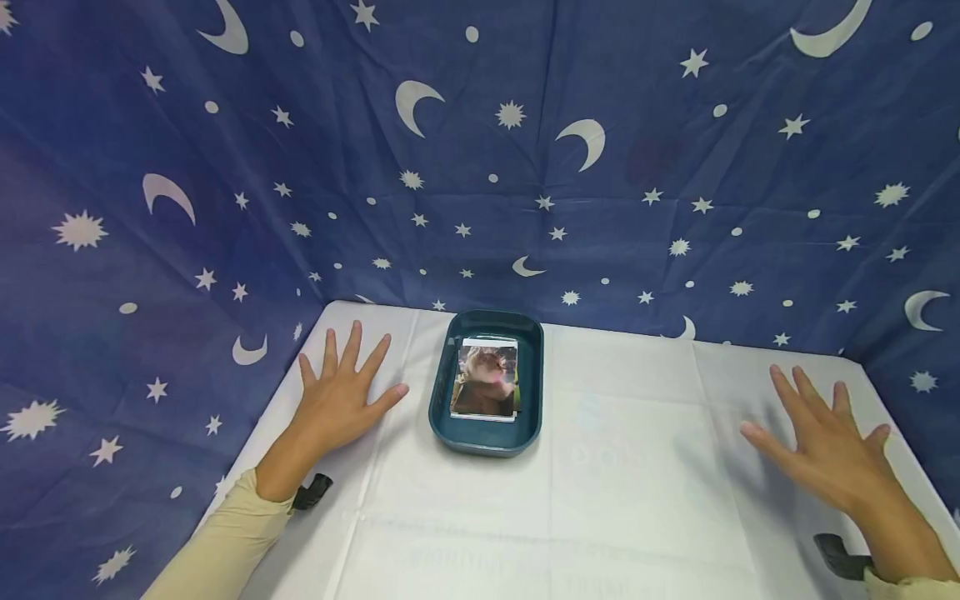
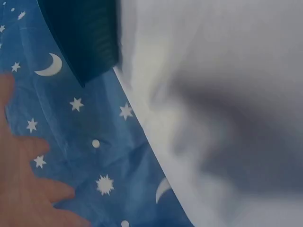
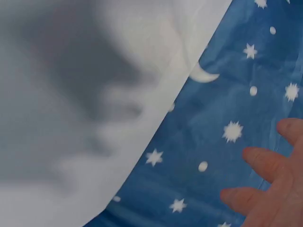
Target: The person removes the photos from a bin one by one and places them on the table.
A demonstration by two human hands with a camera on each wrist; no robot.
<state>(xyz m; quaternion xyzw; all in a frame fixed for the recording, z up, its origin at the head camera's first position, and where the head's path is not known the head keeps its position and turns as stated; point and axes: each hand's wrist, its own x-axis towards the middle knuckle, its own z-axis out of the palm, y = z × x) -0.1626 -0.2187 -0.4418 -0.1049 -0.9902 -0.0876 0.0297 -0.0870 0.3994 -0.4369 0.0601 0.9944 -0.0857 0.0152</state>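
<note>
A dark teal tray stands near the back of the white-covered table, and its side also shows at the top of the left wrist view. Inside it lies a small stack of printed photos, the top one a blurry picture in brown and pink. To the left of the tray, my left hand has its fingers spread and holds nothing. My right hand, likewise spread and holding nothing, is far off to the right of the tray, over the table's right side, casting a shadow on the cloth.
White cloth with fold creases covers the table. A blue curtain with white moons and stars hangs behind it and along both sides. Black wrist straps sit at the cuffs of the light sleeves.
</note>
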